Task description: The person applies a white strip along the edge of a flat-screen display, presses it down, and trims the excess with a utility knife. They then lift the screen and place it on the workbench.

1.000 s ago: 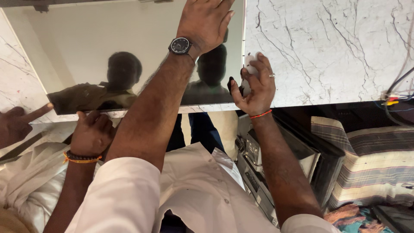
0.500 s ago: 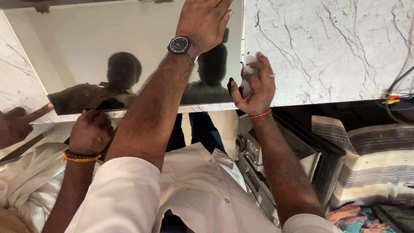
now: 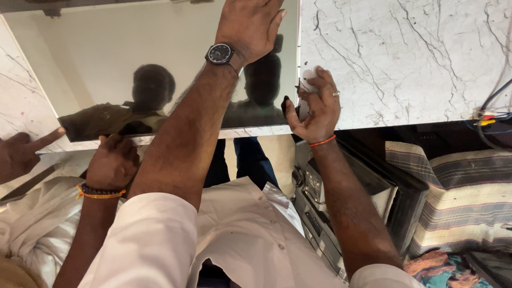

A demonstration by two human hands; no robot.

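So, four hands in shot by my count. Two are the wearer's own. The left hand, the one with a single black wristwatch, lies flat and spread on the mirror panel, fingers open, gripping nothing. The right hand sits right at the seam between the mirror and the marble slab, fingers curled around a small white lump; I can't tell what that is, maybe a cloth or wad, but the fingers are closed on it and it's pressed to the slab's edge. That hand has one ring and one orange thread on the wrist.

The other two belong to somebody else: a fist with two bands on the wrist, touching the mirror's lower edge, and a pointing hand at far left, index finger out.

The mirror shows two dark silhouettes. Below on the right I count one striped cushion beside a metal box.
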